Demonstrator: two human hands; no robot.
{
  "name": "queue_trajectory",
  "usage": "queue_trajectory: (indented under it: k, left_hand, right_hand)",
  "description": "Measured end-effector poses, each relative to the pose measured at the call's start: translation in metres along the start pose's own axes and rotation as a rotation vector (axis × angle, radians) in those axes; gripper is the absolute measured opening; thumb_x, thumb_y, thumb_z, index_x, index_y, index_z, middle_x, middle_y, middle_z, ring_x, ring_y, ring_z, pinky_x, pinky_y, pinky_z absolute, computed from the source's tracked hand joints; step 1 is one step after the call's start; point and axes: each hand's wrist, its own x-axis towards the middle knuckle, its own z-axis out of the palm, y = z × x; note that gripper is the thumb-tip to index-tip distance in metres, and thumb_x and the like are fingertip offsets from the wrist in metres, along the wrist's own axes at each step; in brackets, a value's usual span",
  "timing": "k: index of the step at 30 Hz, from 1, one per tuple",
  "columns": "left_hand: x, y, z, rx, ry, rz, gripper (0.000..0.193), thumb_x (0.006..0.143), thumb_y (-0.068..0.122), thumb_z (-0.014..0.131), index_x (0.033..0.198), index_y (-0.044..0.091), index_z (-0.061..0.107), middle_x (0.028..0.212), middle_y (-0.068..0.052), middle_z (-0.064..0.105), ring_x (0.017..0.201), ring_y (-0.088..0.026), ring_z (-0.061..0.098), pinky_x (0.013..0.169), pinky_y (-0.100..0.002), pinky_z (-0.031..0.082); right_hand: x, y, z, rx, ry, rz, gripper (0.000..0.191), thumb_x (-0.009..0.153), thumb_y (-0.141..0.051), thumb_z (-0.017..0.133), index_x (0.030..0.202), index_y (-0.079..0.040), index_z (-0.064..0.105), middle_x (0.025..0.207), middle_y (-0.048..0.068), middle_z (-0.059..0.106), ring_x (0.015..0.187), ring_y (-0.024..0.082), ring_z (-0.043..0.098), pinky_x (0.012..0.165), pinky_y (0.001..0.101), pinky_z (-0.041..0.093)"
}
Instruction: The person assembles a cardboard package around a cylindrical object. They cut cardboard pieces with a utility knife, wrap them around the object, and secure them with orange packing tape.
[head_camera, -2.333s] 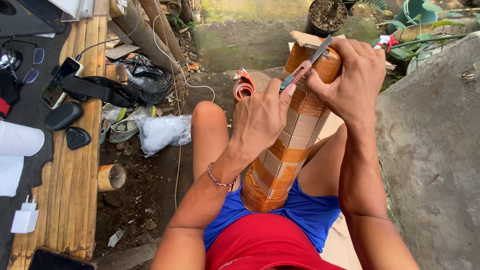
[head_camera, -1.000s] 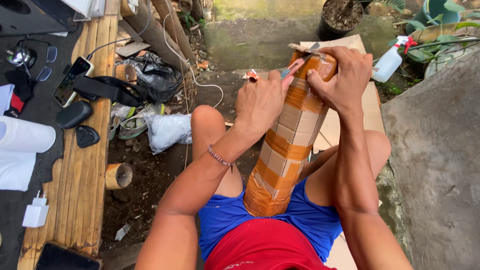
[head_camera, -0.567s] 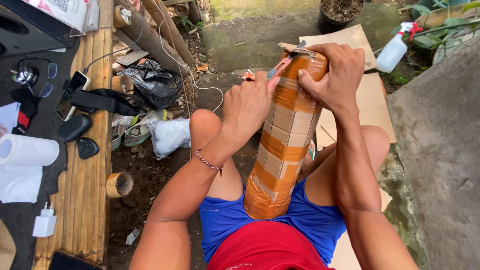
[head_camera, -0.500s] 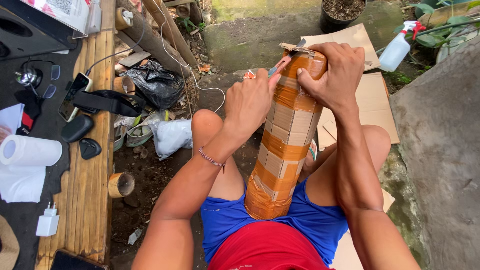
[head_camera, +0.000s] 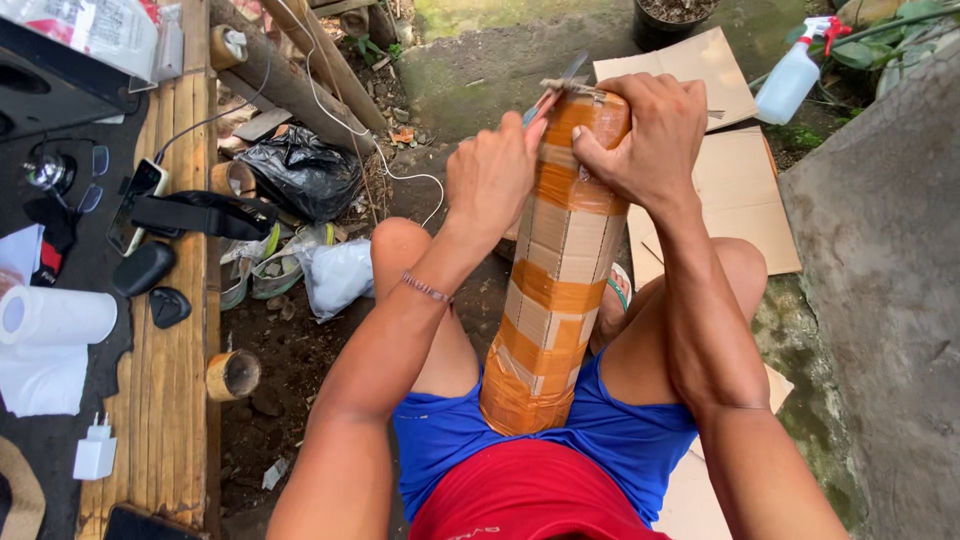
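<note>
Obs: one tall cardboard tube (head_camera: 560, 270), banded in brown tape, stands upright between my thighs, base against my blue shorts, top at 12 o'clock.

Right hand (head_camera: 640, 140): fingers clamped over the tube's top rim, at 1 o'clock from the tube's middle. Left hand (head_camera: 492, 175): fingers closed tight around one small knife (head_camera: 555, 88), blade angled up to the rim at 12 o'clock, beside thin sticks (head_camera: 575, 88) poking out of the top; too thin to count.

Judgement on the cut: keep the tube pinned by the knees, hold the right thumb clear of the blade line, use short strokes away from the holding hand, and press lightly so the edge does not skid on the slick tape.

Count, largest first: flattened cardboard sheets (head_camera: 735, 190) on the ground at 2 o'clock, two or more; one wooden table (head_camera: 170, 340) at 9 o'clock; one black bag (head_camera: 300, 175); one paper roll (head_camera: 55, 315); one spray bottle (head_camera: 795, 75) at 1 o'clock; one phone (head_camera: 140, 195); one white charger (head_camera: 95, 455).
</note>
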Motion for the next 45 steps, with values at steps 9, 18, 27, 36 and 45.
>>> queue_trajectory:
  k: [9, 18, 27, 36, 45]
  left_hand:
    - [-0.024, -0.006, 0.001, -0.020, -0.092, -0.020, 0.043, 0.104, 0.043, 0.049, 0.097, 0.004, 0.065, 0.068, -0.022, 0.070, 0.064, -0.046, 0.070, 0.052, -0.055, 0.054]
    - [0.010, 0.008, 0.009, -0.065, -0.011, -0.062, 0.045, 0.106, 0.045, 0.048, 0.094, 0.005, 0.066, 0.073, -0.022, 0.071, 0.069, -0.045, 0.071, 0.057, -0.055, 0.055]
    - [-0.038, -0.053, 0.029, -0.068, -0.090, -0.215, 0.047, 0.108, 0.045, 0.047, 0.094, 0.004, 0.065, 0.071, -0.023, 0.070, 0.070, -0.045, 0.070, 0.060, -0.055, 0.053]
    - [-0.066, -0.067, 0.122, -1.518, -0.249, -0.655, 0.059, 0.094, 0.065, 0.057, 0.103, 0.007, 0.060, 0.094, -0.003, 0.060, 0.086, -0.015, 0.058, 0.074, -0.031, 0.049]
    - [-0.108, -0.021, 0.098, -1.369, -0.459, -0.353, 0.082, 0.078, 0.069, 0.077, 0.112, -0.001, 0.051, 0.098, -0.006, 0.063, 0.094, -0.013, 0.061, 0.085, -0.031, 0.053]
  right_hand:
    - [-0.010, 0.010, -0.007, -0.012, -0.019, 0.088, 0.035, 0.081, -0.036, 0.076, 0.102, -0.008, 0.074, 0.100, 0.007, 0.071, 0.092, 0.026, 0.059, 0.088, 0.0405, 0.035]
    - [-0.003, 0.003, -0.013, 0.017, -0.027, 0.073, 0.037, 0.081, -0.036, 0.075, 0.104, -0.007, 0.074, 0.101, 0.008, 0.070, 0.093, 0.027, 0.059, 0.089, 0.0405, 0.035]
    - [-0.006, 0.003, -0.016, 0.042, -0.034, 0.076, 0.037, 0.083, -0.035, 0.074, 0.108, -0.008, 0.074, 0.102, 0.007, 0.070, 0.099, 0.026, 0.058, 0.096, 0.0403, 0.034]
    - [-0.009, 0.012, -0.025, 0.123, -0.048, 0.092, 0.040, 0.082, -0.035, 0.074, 0.112, -0.007, 0.073, 0.106, 0.008, 0.072, 0.100, 0.027, 0.061, 0.100, 0.0394, 0.036]
    - [-0.028, 0.036, -0.020, 0.523, -0.086, 0.213, 0.055, 0.089, -0.041, 0.072, 0.127, -0.002, 0.071, 0.107, 0.008, 0.070, 0.096, 0.018, 0.064, 0.089, 0.0290, 0.045]
